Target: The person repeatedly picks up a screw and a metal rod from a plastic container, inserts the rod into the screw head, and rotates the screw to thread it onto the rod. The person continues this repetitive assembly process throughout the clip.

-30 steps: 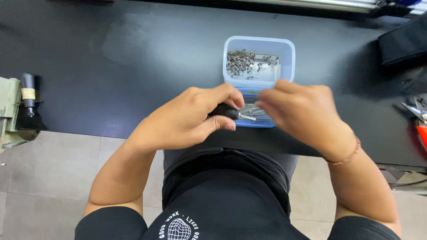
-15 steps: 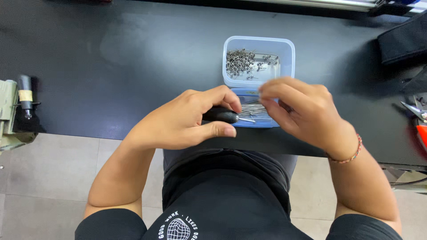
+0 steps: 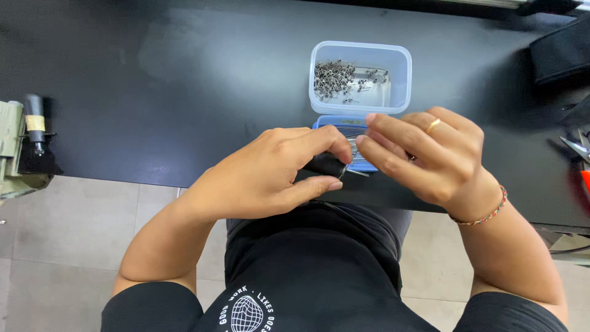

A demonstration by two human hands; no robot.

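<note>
Two hands meet at the near edge of the black tabletop [image 3: 184, 92], just in front of the person's torso. Left hand [image 3: 270, 175] is closed around a small black handle-like object [image 3: 324, 165]: thumb under it, fingers curled over the top. A thin metal tip [image 3: 357, 173] sticks out of its right end, pointing at the other hand. What the black object is exactly, can't tell.

Right hand [image 3: 430, 157] is partly closed, fingers extended leftward, fingertips pinched together right next to the metal tip. Whether anything sits in the pinch: can't tell, too small and hidden by the fingers. Gold ring on one finger, beaded bracelet [image 3: 488, 215] on the wrist.

Behind the hands, a blue lid [image 3: 344, 126] lies flat, mostly covered by the fingers. Just beyond it, touching or nearly so, is a clear plastic box [image 3: 359, 77], open, with a heap of small metal pins [image 3: 335, 77] piled toward its left side.

Far left, off the tabletop edge: greenish device with a black cylinder [image 3: 31, 141]. Far right: black pouch [image 3: 562, 52], and tool handles at the frame edge [image 3: 578, 154].
</note>
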